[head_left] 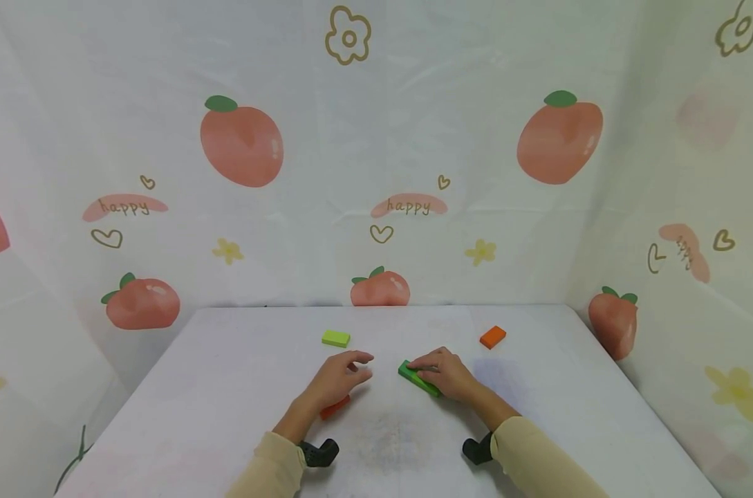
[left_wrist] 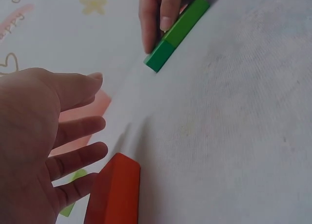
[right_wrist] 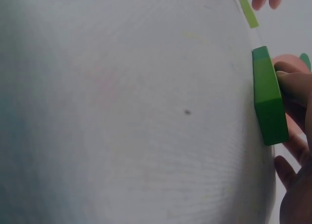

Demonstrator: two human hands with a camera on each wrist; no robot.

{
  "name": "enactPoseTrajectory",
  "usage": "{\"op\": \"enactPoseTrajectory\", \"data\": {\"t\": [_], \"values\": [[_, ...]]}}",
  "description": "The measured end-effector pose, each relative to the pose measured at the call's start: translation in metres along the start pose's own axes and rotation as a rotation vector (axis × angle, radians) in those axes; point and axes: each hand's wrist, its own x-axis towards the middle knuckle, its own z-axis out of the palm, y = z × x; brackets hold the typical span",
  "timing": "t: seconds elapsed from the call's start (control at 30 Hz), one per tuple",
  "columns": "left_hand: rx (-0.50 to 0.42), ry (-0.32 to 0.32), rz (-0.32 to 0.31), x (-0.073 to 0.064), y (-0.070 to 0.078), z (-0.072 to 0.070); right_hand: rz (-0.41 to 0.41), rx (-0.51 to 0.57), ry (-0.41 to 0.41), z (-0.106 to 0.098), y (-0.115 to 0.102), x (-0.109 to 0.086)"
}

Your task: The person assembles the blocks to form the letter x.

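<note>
Two green blocks lie end to end in a line on the white table, a dark green block at the far end and a lighter green block nearer me. My right hand grips the lighter one, its fingertips along the side and top; the right wrist view partly hides the contact behind the blocks. My left hand hovers to the left with fingers loosely spread and nothing in them. Below it lies a red block, partly covered by the hand in the head view.
A yellow-green block lies farther back beyond my left hand. An orange block rests at the back right. Behind the table hangs a white curtain printed with fruit. Black wrist devices sit at both wrists.
</note>
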Motion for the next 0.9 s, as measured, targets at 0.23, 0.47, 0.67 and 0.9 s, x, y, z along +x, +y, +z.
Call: {"op": "enactPoseTrajectory", "data": {"t": [0.23, 0.47, 0.67, 0.9], "values": [[0.041, -0.011, 0.022, -0.005, -0.006, -0.004, -0.015, -0.004, 0.008, 0.001, 0.002, -0.001], [0.096, 0.013, 0.059, -0.015, -0.009, -0.007, -0.039, -0.001, 0.030, 0.001, 0.003, -0.003], [0.135, 0.025, 0.083, -0.021, -0.010, -0.011, -0.041, 0.009, 0.018, -0.001, 0.002, -0.003], [0.290, 0.037, 0.138, -0.027, -0.014, -0.015, -0.041, 0.012, 0.012, 0.000, 0.004, -0.001]]}}
